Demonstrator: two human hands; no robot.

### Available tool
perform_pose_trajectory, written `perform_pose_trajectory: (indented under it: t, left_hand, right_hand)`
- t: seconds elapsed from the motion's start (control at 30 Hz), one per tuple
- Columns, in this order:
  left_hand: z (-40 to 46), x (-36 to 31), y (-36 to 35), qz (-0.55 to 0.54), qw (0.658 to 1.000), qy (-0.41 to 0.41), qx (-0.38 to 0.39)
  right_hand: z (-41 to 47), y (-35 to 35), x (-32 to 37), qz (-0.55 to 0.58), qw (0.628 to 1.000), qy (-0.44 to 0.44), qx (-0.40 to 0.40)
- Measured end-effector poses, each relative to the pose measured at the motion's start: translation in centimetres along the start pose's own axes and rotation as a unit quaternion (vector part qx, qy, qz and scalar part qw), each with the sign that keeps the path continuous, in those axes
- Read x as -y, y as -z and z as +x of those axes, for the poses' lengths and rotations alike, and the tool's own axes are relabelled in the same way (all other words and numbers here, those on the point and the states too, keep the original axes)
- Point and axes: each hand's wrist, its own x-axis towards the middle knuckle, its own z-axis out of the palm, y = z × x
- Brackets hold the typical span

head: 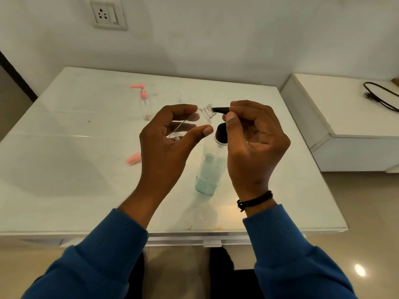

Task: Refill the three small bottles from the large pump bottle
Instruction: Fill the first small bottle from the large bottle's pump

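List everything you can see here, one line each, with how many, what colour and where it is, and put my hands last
large pump bottle: 1, clear with pale green label and black pump, table centre, under the right hand
uncapped small bottle: 1, clear, tilted, mouth at the pump's black nozzle
capped small bottle: 1, clear with pink pump, upright, table far left
loose pump cap: 1, pink, lying on table left
table: 1, white, glossy
wall socket: 1, white, on wall, upper left
cable: 1, black, on white side unit, right
wristband: 1, black, right wrist
sleeves: 2, blue
left hand: holds the uncapped small bottle
right hand: on the pump head
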Motion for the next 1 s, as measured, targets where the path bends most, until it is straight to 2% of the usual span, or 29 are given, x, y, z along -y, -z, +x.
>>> perform_pose_trajectory:
  t: [0.17, 0.4, 0.57, 0.83, 1.0]
  left_hand:
    - [0.1, -0.5, 0.3, -0.011, 1.0, -0.008, 0.011]
    - [0.1, 0.1, 1.2, 0.003, 0.997, -0.034, 0.067]
    - [0.3, 0.5, 1.8, -0.017, 0.996, -0.034, 0.076]
    - [-0.1, 0.4, 1.7, -0.021, 0.999, -0.014, 0.02]
    - [-0.2, 0.1, 1.3, -0.006, 0.999, -0.028, 0.017]
  right_hand:
    - [0.5, 0.3, 0.1, -0.031, 0.999, 0.021, 0.036]
    - [1.4, 1.4, -0.4, -0.118, 0.983, 0.117, 0.076]
    - [0.7, 1.2, -0.5, -0.125, 0.981, 0.138, 0.058]
    - [0.4, 0.7, -0.1, -0.111, 0.985, 0.131, 0.032]
    - [0.4, 0.8, 0.0, -0.105, 0.986, 0.122, 0.033]
